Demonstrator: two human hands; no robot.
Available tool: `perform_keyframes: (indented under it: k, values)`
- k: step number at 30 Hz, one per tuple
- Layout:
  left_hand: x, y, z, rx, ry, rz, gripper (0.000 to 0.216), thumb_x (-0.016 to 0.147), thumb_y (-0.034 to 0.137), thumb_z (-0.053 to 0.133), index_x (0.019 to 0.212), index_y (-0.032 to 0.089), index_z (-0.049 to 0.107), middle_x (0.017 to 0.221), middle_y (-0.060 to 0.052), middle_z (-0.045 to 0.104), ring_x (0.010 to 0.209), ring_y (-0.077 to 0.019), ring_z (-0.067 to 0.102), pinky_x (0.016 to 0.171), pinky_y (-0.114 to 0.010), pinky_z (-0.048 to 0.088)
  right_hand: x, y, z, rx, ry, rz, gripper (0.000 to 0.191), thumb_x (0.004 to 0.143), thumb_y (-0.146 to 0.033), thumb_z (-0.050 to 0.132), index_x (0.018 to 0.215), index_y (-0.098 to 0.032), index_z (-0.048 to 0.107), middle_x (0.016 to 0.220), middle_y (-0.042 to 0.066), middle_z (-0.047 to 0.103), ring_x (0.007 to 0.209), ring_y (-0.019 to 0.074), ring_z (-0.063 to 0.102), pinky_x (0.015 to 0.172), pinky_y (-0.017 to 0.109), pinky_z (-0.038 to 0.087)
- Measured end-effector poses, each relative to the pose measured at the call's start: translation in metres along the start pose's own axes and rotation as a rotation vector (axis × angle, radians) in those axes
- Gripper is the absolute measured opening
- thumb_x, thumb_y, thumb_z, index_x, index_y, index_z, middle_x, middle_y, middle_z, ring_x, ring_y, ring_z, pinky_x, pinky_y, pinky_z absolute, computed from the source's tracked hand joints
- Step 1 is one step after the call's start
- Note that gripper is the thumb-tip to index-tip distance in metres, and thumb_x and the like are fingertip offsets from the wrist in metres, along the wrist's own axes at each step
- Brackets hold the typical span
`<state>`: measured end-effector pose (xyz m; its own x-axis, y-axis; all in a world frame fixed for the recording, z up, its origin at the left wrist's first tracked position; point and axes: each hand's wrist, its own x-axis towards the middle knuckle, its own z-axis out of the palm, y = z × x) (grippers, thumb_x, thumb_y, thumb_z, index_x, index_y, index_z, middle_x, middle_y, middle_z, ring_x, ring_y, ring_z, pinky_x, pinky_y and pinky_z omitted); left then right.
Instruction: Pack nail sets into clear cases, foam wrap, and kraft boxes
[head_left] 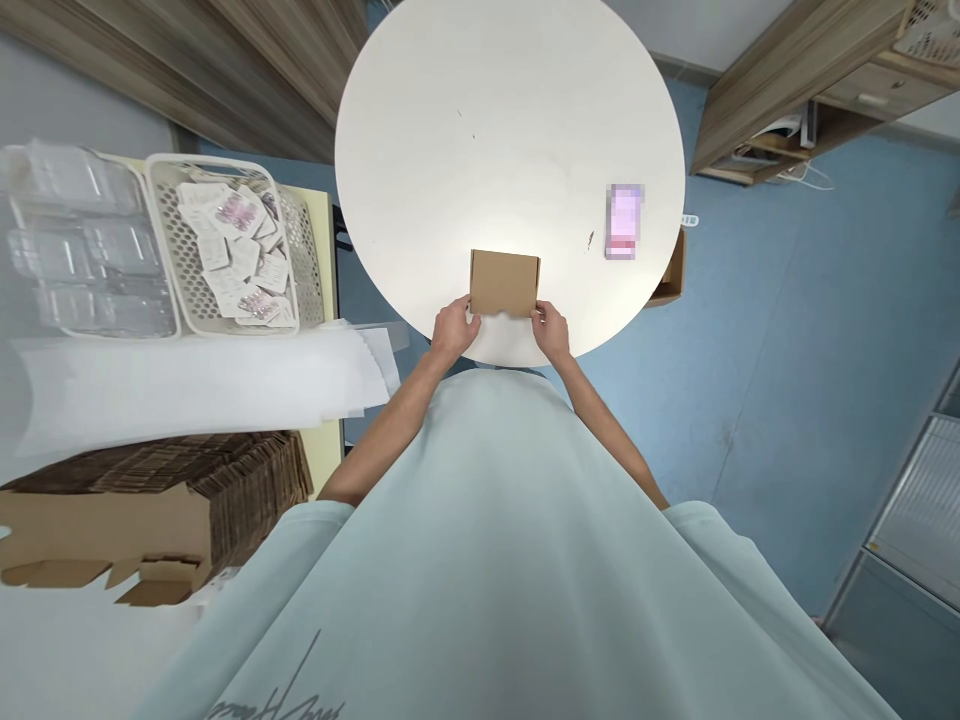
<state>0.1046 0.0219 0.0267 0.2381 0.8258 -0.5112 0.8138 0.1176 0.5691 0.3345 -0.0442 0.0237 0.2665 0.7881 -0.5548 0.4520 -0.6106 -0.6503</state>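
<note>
A small brown cardboard box (504, 282) lies on the round white table (510, 130) near its front edge. My left hand (454, 328) grips the box's near left corner with curled fingers. At the near right corner my right hand (551, 328) pinches the box the same way. Both hands sit at the table's front rim.
A pink-and-white packet (624, 221) lies on the table to the right. On a side table to the left stand a white basket of small packets (232, 245), clear plastic trays (75, 240), white sheets (195, 380) and a stack of flat cardboard (150, 490). Wooden shelving (810, 90) stands at back right.
</note>
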Motion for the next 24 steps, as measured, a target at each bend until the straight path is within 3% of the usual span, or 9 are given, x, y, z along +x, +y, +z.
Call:
perform_keyframes:
  k: [12, 19, 24]
  values:
    - [0.005, -0.007, 0.004, -0.123, 0.001, -0.038, 0.056, 0.098, 0.026, 0.062, 0.152, 0.02, 0.073, 0.145, -0.016, 0.082, 0.135, -0.0379, 0.075, 0.121, -0.053, 0.058, 0.009, -0.006, 0.002, 0.022, 0.032, 0.13, 0.021, 0.105, -0.023, 0.062, 0.122, -0.02, 0.074, 0.14, 0.018, 0.085, 0.126, 0.03, 0.083, 0.117, 0.047, 0.063]
    - [0.013, -0.009, 0.008, -0.086, -0.008, -0.052, 0.052, 0.097, 0.023, 0.065, 0.148, 0.018, 0.075, 0.141, -0.02, 0.082, 0.136, -0.0423, 0.075, 0.122, -0.057, 0.056, 0.012, -0.003, 0.006, -0.007, 0.019, 0.144, 0.02, 0.105, -0.024, 0.061, 0.121, -0.021, 0.073, 0.136, 0.018, 0.086, 0.131, 0.0313, 0.081, 0.118, 0.05, 0.062]
    - [0.028, -0.02, 0.018, -0.265, 0.015, -0.12, 0.048, 0.101, 0.02, 0.06, 0.148, 0.016, 0.069, 0.152, -0.02, 0.078, 0.135, -0.0329, 0.078, 0.121, -0.05, 0.06, 0.018, 0.005, 0.011, 0.071, 0.028, 0.164, 0.018, 0.108, -0.034, 0.063, 0.118, -0.022, 0.072, 0.129, 0.014, 0.087, 0.119, 0.0266, 0.085, 0.111, 0.047, 0.065]
